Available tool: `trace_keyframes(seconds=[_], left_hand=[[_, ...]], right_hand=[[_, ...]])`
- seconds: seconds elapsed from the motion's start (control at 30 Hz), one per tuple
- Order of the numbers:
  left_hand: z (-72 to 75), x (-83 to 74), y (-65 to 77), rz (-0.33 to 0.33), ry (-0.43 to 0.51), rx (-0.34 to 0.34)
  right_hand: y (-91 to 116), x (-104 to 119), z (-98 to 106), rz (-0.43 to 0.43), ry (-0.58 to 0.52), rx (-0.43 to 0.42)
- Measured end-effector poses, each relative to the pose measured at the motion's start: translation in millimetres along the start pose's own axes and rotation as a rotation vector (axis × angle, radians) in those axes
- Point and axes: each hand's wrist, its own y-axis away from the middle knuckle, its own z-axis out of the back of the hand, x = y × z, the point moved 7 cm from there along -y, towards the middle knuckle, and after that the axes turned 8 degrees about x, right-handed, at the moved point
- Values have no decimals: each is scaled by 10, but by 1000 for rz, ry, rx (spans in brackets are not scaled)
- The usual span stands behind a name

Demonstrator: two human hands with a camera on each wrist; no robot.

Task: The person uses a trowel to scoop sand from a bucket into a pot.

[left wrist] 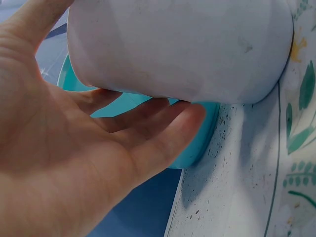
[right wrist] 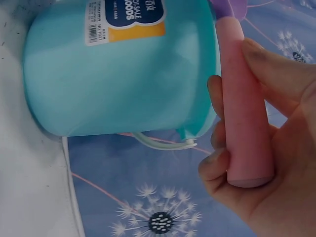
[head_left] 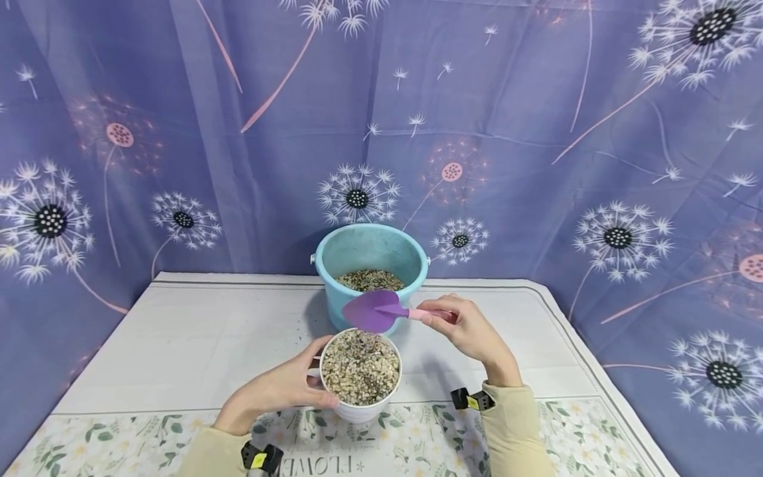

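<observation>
My left hand [head_left: 286, 386] holds a white pot [left wrist: 177, 49] from its left side, thumb near the rim and fingers round the far side. Pale, grainy potting mix [head_left: 359, 368] fills the pot almost to the rim. With my right hand [head_left: 469, 331] I grip the pink handle [right wrist: 245, 113] of a small trowel, fingers curled round it. Its purple blade [head_left: 374, 311] is above the pot's far edge, in front of the bucket; no mix shows on it. Behind the pot stands a light blue bucket [head_left: 334, 298], with more of the grainy mix [head_left: 371, 279] inside.
The table has a white cover [head_left: 238, 331] with a floral strip [head_left: 149, 430] along the front. Dark crumbs are scattered on the white cover beside the bucket. A blue dandelion-print curtain [head_left: 274, 165] hangs behind and at both sides. The bucket's handle [right wrist: 165, 144] hangs down at its side.
</observation>
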Motion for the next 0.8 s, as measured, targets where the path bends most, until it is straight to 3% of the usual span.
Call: trace_keyframes(seconds=[0.07,0.2,0.43,0.6,0.8], left_hand=[[-4,-6,-5,-6,-7,2],[0,-1,0,8,-20,-6],[6,-6,0,10,-41,-10],[3,5,-5,23,-35,-11],[6,16,9,33,-35,-18]], right_hand=[[-16,-80,27,-5,-3,-13],[-77,-14,159,23,31,-25],[-308,208,452,59,244,-27],[-531,301,591,15,359,14],[-856,256,581,-83,462,133]])
